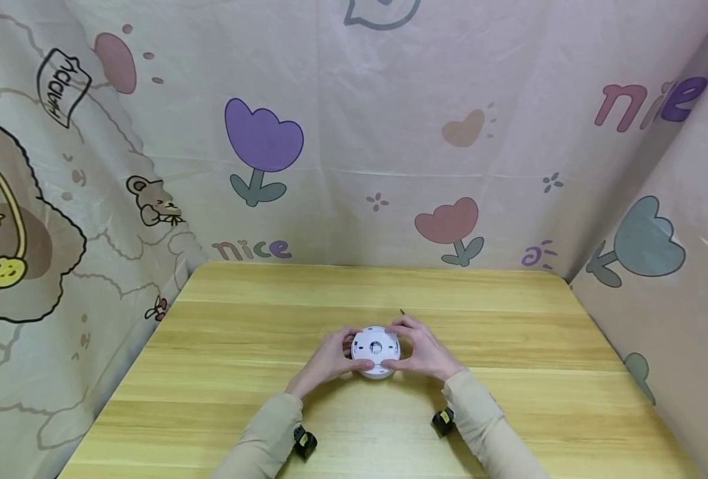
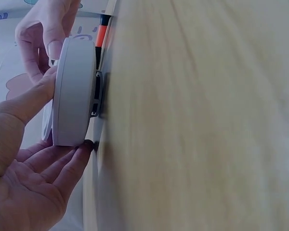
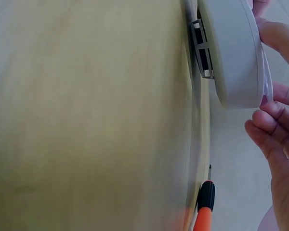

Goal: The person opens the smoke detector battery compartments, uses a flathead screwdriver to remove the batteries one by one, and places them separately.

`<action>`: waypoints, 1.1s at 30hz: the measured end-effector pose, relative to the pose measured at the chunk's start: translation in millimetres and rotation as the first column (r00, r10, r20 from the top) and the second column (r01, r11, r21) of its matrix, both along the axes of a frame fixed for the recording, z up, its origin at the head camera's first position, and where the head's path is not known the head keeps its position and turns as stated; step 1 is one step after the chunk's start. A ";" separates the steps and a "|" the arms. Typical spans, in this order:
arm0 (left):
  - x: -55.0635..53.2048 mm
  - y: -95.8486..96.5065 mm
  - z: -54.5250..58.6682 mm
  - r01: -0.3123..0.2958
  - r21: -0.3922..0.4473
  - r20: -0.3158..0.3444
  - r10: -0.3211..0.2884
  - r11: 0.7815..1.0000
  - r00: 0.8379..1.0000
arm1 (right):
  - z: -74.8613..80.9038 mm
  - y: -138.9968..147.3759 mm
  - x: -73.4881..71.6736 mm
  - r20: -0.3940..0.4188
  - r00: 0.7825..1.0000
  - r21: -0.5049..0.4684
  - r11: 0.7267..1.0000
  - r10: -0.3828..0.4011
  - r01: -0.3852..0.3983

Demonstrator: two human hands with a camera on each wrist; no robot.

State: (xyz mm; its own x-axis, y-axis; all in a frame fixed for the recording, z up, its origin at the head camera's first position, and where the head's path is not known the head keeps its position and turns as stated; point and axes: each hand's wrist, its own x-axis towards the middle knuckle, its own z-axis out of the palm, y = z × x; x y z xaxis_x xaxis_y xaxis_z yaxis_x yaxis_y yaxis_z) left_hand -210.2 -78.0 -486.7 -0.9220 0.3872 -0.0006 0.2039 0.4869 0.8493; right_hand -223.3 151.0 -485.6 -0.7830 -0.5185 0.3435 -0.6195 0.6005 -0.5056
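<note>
A round white smoke detector is held just over the table, its flat slotted back plate facing up. Its dark vented part points down toward the wood. From the left side, my left hand grips it, thumb on the near part of the top and fingers around the side. My right hand holds the opposite side, its thumb near the left thumb and its fingers at the plate's far edge. In the right wrist view a thin edge of the back plate stands slightly apart from the body.
Beyond the right hand lies a screwdriver with an orange and black handle, mostly hidden in the head view. The wooden table ends at a printed cloth hanging behind and on both sides.
</note>
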 end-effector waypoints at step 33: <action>4.9 3.6 -4.2 0.006 -0.132 -0.139 -0.025 0.991 0.990 | -12.8 31.7 -4.0 0.076 0.980 -0.221 0.955 -0.186 0.198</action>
State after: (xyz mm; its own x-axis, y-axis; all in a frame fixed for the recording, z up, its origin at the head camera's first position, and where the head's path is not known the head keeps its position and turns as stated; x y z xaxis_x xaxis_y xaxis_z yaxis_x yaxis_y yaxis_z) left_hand -205.3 -74.4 -490.9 -0.9105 0.4063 0.0766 0.3247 0.5877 0.7411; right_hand -227.3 182.7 -498.5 -0.8808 -0.2703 0.3888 -0.4718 0.5717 -0.6712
